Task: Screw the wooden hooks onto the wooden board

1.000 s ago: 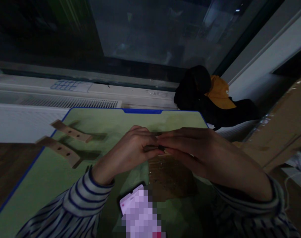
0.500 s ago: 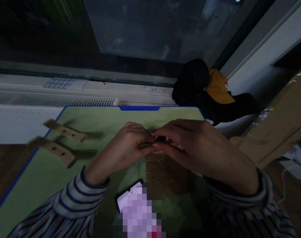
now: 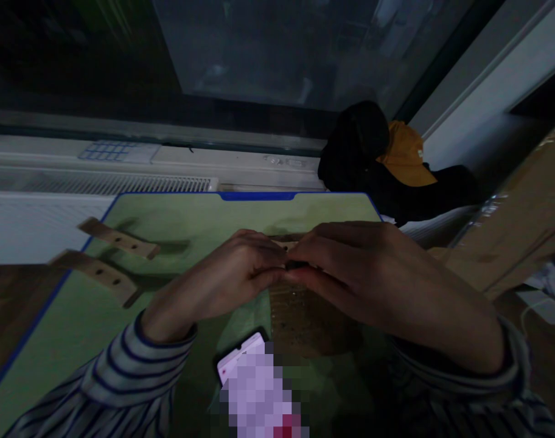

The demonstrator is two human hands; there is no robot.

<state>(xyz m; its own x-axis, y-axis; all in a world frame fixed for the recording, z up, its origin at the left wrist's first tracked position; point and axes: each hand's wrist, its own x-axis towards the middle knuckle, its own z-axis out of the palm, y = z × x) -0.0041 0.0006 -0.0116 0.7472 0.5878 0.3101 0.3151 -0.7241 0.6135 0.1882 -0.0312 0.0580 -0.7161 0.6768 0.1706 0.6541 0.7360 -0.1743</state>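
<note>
My left hand (image 3: 227,277) and my right hand (image 3: 373,274) meet over the table's middle, fingertips touching, both closed in a pinch. Between the right thumb and fingers shows a small dark thing (image 3: 296,265), too dim to name. A strip of pale wood (image 3: 282,244) with a dark hole peeks out behind the fingertips; most of it is hidden. Under the hands lies a brown sheet (image 3: 305,328) with small shiny bits on it. Left of my left hand rest two curved wooden pieces, an upper one (image 3: 125,241) and a lower one (image 3: 106,278), each with two holes.
A lit phone (image 3: 243,356) lies on the green, blue-edged table (image 3: 181,213) near me. Behind are a radiator (image 3: 168,184) and a window. Dark items and an orange cap (image 3: 408,155) sit back right, beside a large cardboard box (image 3: 524,213).
Both hands stay together at the same spot. The right wrist and forearm have shifted slightly right, the left slightly left, and less of the dark thing shows.
</note>
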